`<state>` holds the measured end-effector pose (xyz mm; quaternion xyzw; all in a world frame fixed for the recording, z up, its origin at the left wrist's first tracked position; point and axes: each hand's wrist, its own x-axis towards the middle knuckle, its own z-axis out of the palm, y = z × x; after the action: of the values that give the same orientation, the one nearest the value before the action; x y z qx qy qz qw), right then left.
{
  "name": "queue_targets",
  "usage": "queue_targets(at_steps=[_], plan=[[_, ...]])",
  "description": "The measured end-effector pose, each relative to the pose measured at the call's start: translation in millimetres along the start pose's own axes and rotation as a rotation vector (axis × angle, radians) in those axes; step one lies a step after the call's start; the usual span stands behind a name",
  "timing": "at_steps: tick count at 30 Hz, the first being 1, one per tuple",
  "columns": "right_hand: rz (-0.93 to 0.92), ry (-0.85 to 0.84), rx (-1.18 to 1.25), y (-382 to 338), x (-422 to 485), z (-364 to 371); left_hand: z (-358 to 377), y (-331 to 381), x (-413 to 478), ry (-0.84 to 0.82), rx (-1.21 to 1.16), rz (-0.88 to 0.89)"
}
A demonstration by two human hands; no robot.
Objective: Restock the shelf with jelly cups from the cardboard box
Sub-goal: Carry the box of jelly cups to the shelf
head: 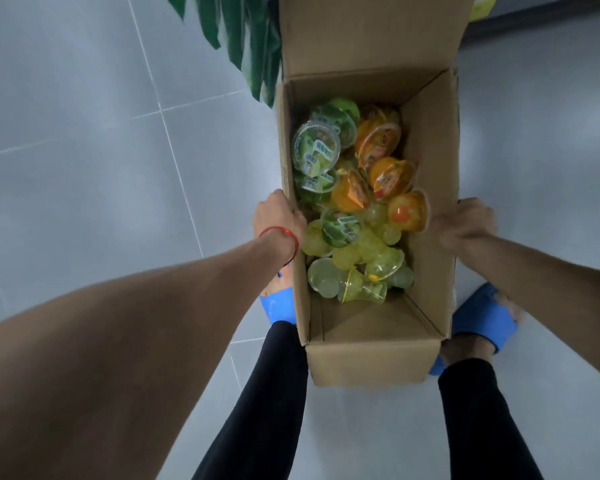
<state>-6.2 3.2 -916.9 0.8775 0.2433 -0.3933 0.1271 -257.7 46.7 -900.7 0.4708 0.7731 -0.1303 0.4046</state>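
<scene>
The full cardboard box (371, 362) of jelly cups (361, 209) is being clasped by its walls in left grip (279, 216) and right grip (465, 223), restocking seemingly unstarted

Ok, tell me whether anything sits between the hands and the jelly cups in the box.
Nothing visible does. The cardboard box is open on top, its flap folded back at the far end, and the jelly cups lie uncovered inside. The left hand and right hand each grip a side wall.
</scene>
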Motion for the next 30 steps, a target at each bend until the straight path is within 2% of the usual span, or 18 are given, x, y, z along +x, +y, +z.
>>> queue_targets(at_steps=[4,7,13,17,23,30], plan=[[-0.044,-0.077,0.022,-4.9,-14.0,-5.7,-10.8,-4.2,-20.8,0.009,0.017,-0.005],[-0.087,-0.095,0.086,3.0,-33.6,-24.3,-19.0,-3.5,-48.7,0.051,-0.058,-0.066],[-0.213,-0.328,0.165,37.0,-75.3,-88.2,-26.3,17.7,-133.2,-0.067,-0.106,-0.082],[-0.302,-0.394,0.231,57.9,-114.6,-133.4,-23.0,41.5,-194.0,-0.073,-0.162,-0.106],[-0.415,-0.466,0.153,76.2,-171.3,-185.7,-4.3,58.2,-281.5,-0.098,-0.457,-0.174],[-0.481,-0.478,-0.029,63.3,-199.6,-186.5,13.2,40.3,-314.0,-0.062,-0.846,-0.349]])
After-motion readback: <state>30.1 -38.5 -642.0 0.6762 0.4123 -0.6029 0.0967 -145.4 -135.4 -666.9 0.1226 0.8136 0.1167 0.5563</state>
